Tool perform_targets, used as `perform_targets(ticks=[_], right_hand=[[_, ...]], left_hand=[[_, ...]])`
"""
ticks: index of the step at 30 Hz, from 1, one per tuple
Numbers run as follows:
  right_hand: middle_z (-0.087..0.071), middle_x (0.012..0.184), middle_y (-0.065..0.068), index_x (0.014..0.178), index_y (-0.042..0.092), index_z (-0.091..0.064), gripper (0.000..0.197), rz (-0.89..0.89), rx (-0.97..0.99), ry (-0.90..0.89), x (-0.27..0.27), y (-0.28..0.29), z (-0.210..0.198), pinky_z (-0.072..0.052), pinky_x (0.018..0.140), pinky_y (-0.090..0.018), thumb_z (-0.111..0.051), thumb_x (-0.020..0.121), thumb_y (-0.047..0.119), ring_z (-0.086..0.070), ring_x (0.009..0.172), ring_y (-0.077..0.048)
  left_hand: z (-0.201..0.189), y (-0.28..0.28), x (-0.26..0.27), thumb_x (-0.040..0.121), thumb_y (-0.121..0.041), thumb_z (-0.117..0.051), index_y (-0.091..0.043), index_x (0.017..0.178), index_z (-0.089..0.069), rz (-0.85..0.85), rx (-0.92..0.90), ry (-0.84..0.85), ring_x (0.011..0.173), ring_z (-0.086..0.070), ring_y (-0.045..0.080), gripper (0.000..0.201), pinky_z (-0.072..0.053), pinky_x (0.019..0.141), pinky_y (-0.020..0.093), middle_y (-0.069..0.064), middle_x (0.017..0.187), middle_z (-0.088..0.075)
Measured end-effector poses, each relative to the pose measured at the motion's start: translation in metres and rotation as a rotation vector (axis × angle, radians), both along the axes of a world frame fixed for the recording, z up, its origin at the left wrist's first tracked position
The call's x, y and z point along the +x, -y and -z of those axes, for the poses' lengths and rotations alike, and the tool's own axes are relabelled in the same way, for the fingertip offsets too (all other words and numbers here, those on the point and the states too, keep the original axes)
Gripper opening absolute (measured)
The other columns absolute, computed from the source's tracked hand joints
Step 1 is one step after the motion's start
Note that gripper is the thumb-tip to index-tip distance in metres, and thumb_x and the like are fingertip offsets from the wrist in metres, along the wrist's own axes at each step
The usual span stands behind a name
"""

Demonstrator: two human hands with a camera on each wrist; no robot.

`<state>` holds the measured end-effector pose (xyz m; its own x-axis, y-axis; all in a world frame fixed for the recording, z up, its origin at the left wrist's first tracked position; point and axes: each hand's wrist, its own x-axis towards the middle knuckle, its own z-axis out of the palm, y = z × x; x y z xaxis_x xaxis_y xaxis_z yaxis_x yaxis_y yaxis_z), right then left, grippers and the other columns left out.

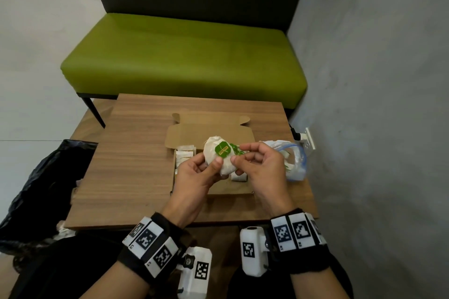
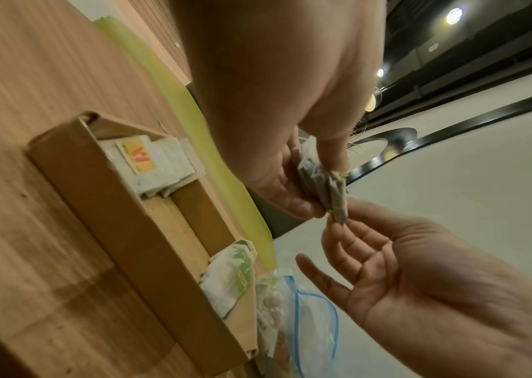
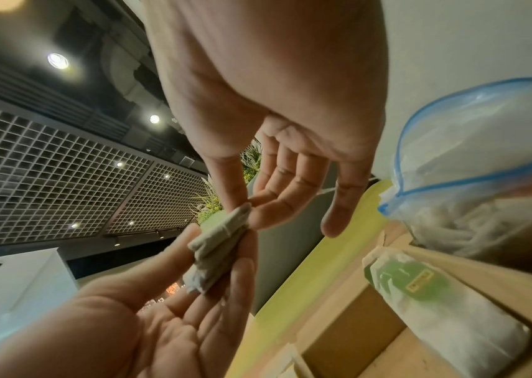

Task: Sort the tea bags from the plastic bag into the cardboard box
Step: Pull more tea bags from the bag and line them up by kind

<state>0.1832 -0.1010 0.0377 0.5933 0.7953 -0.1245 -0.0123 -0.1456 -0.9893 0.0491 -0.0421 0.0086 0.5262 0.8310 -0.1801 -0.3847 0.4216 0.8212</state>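
Head view, both hands (image 1: 228, 167) pinching soft white green-tagged tea bags (image 1: 222, 156), above brown cardboard box (image 1: 187, 132)

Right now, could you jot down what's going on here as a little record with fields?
Held: green-tagged tea bags, above the box
Left hand: grips the tea bags from below
Right hand: pinches their upper edge
Cardboard box: open on the wooden table, white packets at its left, green-labelled ones at its right
Plastic bag: blue-zippered, right of the box, tea bags still inside
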Motion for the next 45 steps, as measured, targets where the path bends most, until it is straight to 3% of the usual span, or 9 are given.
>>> perform_targets(ticks=[4, 10, 15, 22, 29, 33, 36, 41, 45], right_hand=[[-0.074, 0.082, -0.010, 0.107, 0.007, -0.064, 0.033, -0.005, 0.006, -0.041, -0.006, -0.003, 0.004, -0.060, 0.067, -0.038, -0.079, 0.079, 0.003, -0.071, 0.067, -0.018], [-0.075, 0.089, -0.010, 0.097, 0.010, -0.071, 0.022, -0.089, -0.003, -0.068, -0.013, -0.007, 0.005, -0.057, 0.062, -0.024, -0.079, 0.079, 0.002, -0.073, 0.075, -0.014], [-0.077, 0.088, -0.009, 0.094, 0.011, -0.073, 0.014, -0.092, -0.037, -0.068, -0.009, -0.005, 0.009, -0.059, 0.072, -0.043, -0.078, 0.082, 0.009, -0.073, 0.081, -0.026], [-0.077, 0.092, -0.008, 0.091, 0.016, -0.076, 0.014, -0.123, -0.077, -0.082, -0.006, -0.004, 0.005, -0.057, 0.082, -0.051, -0.080, 0.080, 0.024, -0.072, 0.093, -0.031], [-0.075, 0.086, -0.006, 0.088, 0.011, -0.075, 0.011, -0.111, -0.020, -0.026, -0.003, -0.005, 0.003, -0.060, 0.067, -0.028, -0.079, 0.079, 0.006, -0.070, 0.078, -0.013], [-0.074, 0.094, -0.017, 0.091, 0.005, -0.072, 0.010, -0.083, 0.021, -0.075, 0.005, 0.000, 0.001, -0.060, 0.069, -0.028, -0.076, 0.082, 0.005, -0.070, 0.083, -0.019], [-0.075, 0.089, -0.009, 0.094, 0.005, -0.070, 0.010, -0.050, 0.064, -0.049, 0.012, 0.005, -0.005, -0.059, 0.069, -0.025, -0.073, 0.084, 0.003, -0.071, 0.082, -0.015], [-0.076, 0.094, -0.013, 0.098, 0.004, -0.069, 0.014, 0.060, 0.094, -0.009, 0.024, 0.008, -0.009, -0.060, 0.083, -0.043, -0.072, 0.085, 0.005, -0.072, 0.092, -0.029], [-0.076, 0.095, -0.011, 0.103, 0.009, -0.070, 0.020, 0.073, 0.062, 0.023, 0.023, 0.008, -0.008, -0.059, 0.084, -0.047, -0.072, 0.085, 0.001, -0.073, 0.093, -0.029]], left_hand=[[0.004, -0.002, -0.008, 0.084, 0.000, -0.066, 0.002, 0.117, -0.064, -0.033, -0.033, -0.007, 0.097, -0.072, 0.025, 0.033, -0.059, 0.075, 0.027, 0.017, 0.110, -0.073], [0.005, -0.002, -0.011, 0.078, -0.011, -0.070, 0.000, 0.113, -0.067, -0.046, -0.026, -0.044, 0.089, -0.071, 0.025, 0.037, -0.059, 0.074, 0.028, 0.017, 0.105, -0.074], [0.006, -0.004, -0.017, 0.083, -0.008, -0.068, 0.000, 0.116, -0.065, -0.037, -0.009, -0.077, 0.095, -0.070, 0.030, 0.034, -0.060, 0.073, 0.028, 0.016, 0.107, -0.074], [0.007, -0.008, -0.018, 0.085, -0.002, -0.071, -0.004, 0.109, -0.069, -0.006, 0.163, -0.232, 0.090, -0.071, 0.027, 0.025, -0.059, 0.072, 0.033, 0.012, 0.100, -0.075], [0.005, -0.005, -0.021, 0.080, -0.008, -0.072, -0.004, 0.112, -0.068, -0.007, 0.145, -0.213, 0.091, -0.072, 0.025, 0.032, -0.060, 0.069, 0.028, 0.011, 0.103, -0.075], [0.006, -0.009, -0.023, 0.087, -0.004, -0.066, -0.003, 0.113, -0.067, -0.077, 0.056, -0.176, 0.091, -0.072, 0.025, 0.026, -0.060, 0.069, 0.026, 0.012, 0.103, -0.075], [0.005, -0.014, -0.027, 0.089, -0.005, -0.065, -0.003, 0.114, -0.066, -0.120, 0.036, -0.175, 0.091, -0.073, 0.024, 0.026, -0.061, 0.069, 0.026, 0.012, 0.103, -0.076], [0.004, -0.018, -0.034, 0.089, -0.007, -0.064, -0.006, 0.115, -0.066, -0.135, 0.059, -0.179, 0.093, -0.073, 0.024, 0.026, -0.061, 0.073, 0.027, 0.011, 0.104, -0.075], [0.004, -0.017, -0.035, 0.088, -0.010, -0.065, -0.007, 0.114, -0.067, -0.137, 0.084, -0.210, 0.095, -0.072, 0.025, 0.027, -0.060, 0.075, 0.030, 0.010, 0.104, -0.075]])
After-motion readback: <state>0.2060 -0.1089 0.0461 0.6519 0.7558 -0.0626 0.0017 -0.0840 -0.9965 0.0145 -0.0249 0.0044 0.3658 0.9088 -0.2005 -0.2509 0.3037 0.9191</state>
